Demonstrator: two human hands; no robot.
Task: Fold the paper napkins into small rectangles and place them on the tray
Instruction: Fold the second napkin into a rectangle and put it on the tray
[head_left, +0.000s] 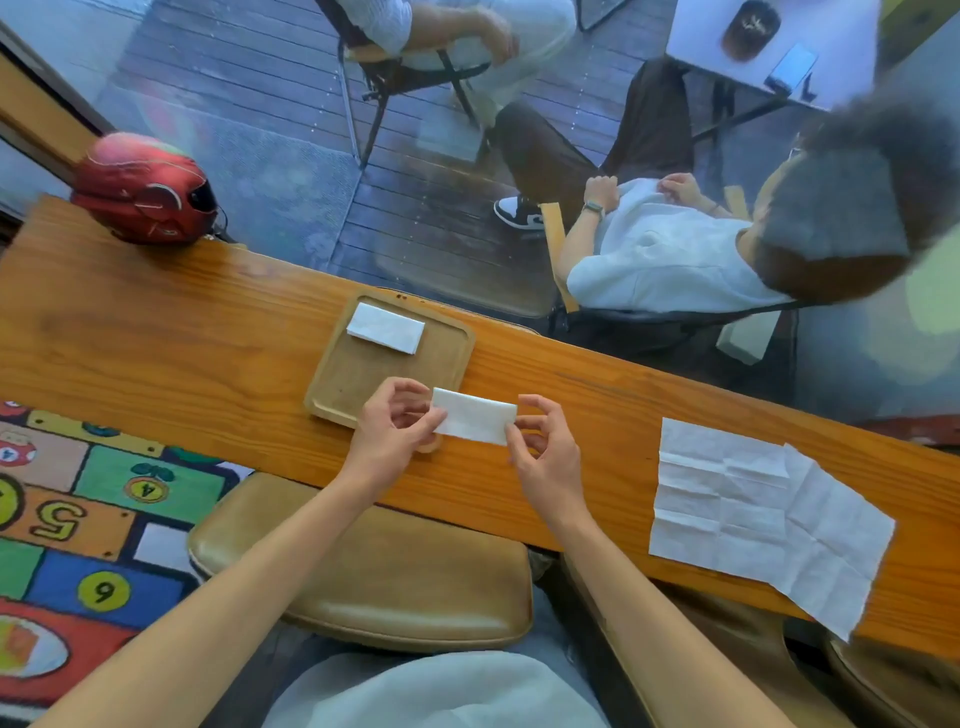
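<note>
Presently, by descending size:

Wooden counter (182, 332): long plank bearing everything below.

Unfolded napkins (769, 525): creased sheets lying flat, overlapping, well to the right of the hands; not yet folded.

Wooden tray (452, 358): shallow, rounded corners, left of centre on the counter.

Left hand (395, 426): over the tray's near right corner, fingers curled, pinching the left end of the folded napkin.

Right hand (540, 441): thumb and forefinger pinching the same napkin's right end.

Folded napkin (475, 422): small rectangle held between both hands, just beside the tray's near edge.

Placed napkin (385, 328): folded rectangle in the tray's far left corner.

Risk, as judged: light paper held only at its ends could spring open on release, or land straddling the tray's rim.
</note>
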